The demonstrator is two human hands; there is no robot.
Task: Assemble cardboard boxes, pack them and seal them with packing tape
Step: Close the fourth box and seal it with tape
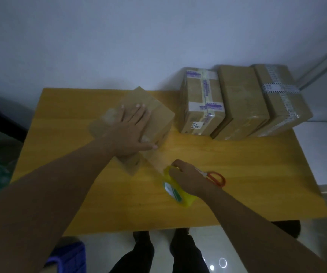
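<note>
The left hand (pixel 132 128) lies flat, fingers spread, pressing on the cardboard box (pixel 158 113) on the table (pixel 247 164). The right hand (pixel 190 179) grips the yellow tape roll (pixel 175 191) beside it

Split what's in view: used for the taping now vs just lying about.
In use: cardboard box under the left hand; yellow tape roll gripped by the right hand; tape strip stretched between them.
Lying about: orange scissors, untouched; three sealed boxes, far right; blue crate on the floor.
</note>
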